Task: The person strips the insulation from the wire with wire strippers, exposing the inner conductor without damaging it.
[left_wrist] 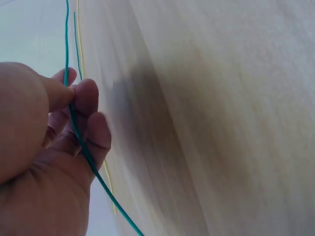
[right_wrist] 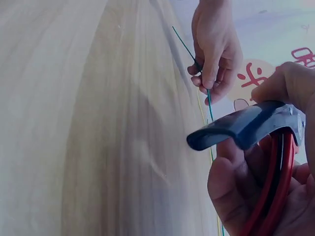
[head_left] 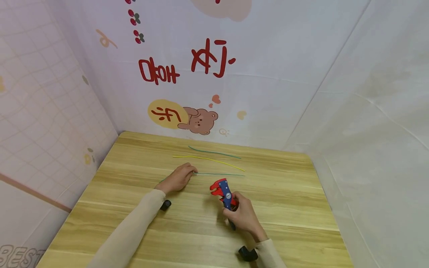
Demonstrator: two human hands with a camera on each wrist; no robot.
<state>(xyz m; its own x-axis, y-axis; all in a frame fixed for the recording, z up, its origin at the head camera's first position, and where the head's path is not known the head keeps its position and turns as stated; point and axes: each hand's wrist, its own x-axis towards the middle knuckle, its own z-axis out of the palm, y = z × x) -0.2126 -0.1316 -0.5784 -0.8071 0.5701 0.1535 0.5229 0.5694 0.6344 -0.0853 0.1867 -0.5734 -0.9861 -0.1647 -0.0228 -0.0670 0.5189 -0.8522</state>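
The green wire (head_left: 219,174) is at the middle of the table (head_left: 285,193), pinched in my left hand (head_left: 179,177); the left wrist view shows my thumb and fingertips together on it. Progress, as I judge it, is early: wire and tool are each in hand; contact between them is not yet made; whether the wire's ends are bared or trimmed, I cannot tell at this size.

The wire's long axis runs crosswise to me, nearly straight to the right of my grip; its longer free end points right, a shorter length emerging to the left behind my hand.

The red-and-blue wire stripper (head_left: 228,195) is clamped in my right hand (head_left: 244,214), fingers wrapped about its handles; it is near the wire but apart from it; its long axis slants, head away from me and a little left, handles towards me; its red jaws face left, a gap between them.

Beyond the held wire, a yellow wire (head_left: 209,159) and a second green wire (head_left: 214,152) lie untouched, roughly alongside; a printed wall sheet (head_left: 268,74) stands behind.
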